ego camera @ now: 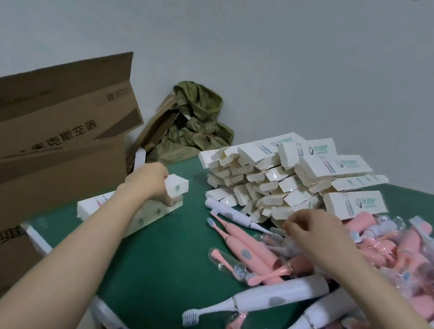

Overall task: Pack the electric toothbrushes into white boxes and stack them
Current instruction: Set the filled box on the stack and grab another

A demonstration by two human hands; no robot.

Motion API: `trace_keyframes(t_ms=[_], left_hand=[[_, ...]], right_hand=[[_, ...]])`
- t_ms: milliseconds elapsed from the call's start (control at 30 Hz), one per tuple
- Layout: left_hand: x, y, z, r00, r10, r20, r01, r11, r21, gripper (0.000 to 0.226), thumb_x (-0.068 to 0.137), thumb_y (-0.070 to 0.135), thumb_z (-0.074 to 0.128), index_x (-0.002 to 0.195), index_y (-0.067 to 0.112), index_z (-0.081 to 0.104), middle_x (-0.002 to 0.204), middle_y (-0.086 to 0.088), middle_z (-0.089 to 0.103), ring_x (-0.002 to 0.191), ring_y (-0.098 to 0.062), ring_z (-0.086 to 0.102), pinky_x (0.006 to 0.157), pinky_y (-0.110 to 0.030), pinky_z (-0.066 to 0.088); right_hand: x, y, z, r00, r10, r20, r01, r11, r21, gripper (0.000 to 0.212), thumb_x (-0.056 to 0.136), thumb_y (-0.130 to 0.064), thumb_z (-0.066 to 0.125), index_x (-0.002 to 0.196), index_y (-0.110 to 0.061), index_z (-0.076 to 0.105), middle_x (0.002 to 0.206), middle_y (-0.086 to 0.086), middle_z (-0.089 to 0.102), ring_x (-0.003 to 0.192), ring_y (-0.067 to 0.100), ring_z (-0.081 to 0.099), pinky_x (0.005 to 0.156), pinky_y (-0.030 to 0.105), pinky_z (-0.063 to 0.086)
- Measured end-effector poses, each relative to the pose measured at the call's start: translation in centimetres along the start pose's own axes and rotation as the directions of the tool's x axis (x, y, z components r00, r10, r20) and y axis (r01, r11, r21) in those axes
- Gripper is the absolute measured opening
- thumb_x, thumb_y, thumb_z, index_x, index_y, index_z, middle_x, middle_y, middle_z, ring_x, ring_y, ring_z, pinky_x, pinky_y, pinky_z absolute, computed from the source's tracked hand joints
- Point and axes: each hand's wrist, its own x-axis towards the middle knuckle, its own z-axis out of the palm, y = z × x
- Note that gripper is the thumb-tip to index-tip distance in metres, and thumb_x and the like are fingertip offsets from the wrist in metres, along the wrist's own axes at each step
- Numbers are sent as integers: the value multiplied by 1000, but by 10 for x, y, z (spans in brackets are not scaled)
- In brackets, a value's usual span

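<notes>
Many toothbrushes, left hand gripping box

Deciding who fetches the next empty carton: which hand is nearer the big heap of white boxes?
Right. The right hand is at the foot of the heap of white boxes; the left hand grips a single white box farther left, apart from it.

Illumination was diffuse, moderately bright and overhead. A soft shadow lay beneath the white box gripped by the left hand. The right hand showed motion blur at its fingertips. Wide-angle distortion bowed the cardboard box at the left edge; detail was soft throughout.
</notes>
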Motion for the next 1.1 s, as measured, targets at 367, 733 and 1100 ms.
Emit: trace_keyframes(t_ms=[367,733,1100], left_hand=[[7,-46,19,993,-117,27,113,984,134,63,69,46,79,118,17,53,120,-4,56,107,-26,53,81,-34,46],[-28,123,14,755,475,-453,-607,766,-208,38,84,27,66,120,18,60,113,-2,61,105,-19,54,87,-34,44],[4,240,42,726,521,-450,-473,852,223,57,90,52,49,124,7,47,128,-10,44,117,-27,36,94,-33,31]], right_hand=[[-2,-11,11,983,-135,123,142,989,-44,23,93,-17,48,100,-12,69,96,1,68,72,10,56,57,12,38],[2,46,-53,993,39,-112,-52,992,-112,24,90,-12,50,106,-16,67,107,-2,67,98,14,58,77,18,42],[0,55,-47,992,95,-78,-105,985,-136,24,87,-18,50,106,-17,65,105,-1,67,90,14,56,72,23,40]])
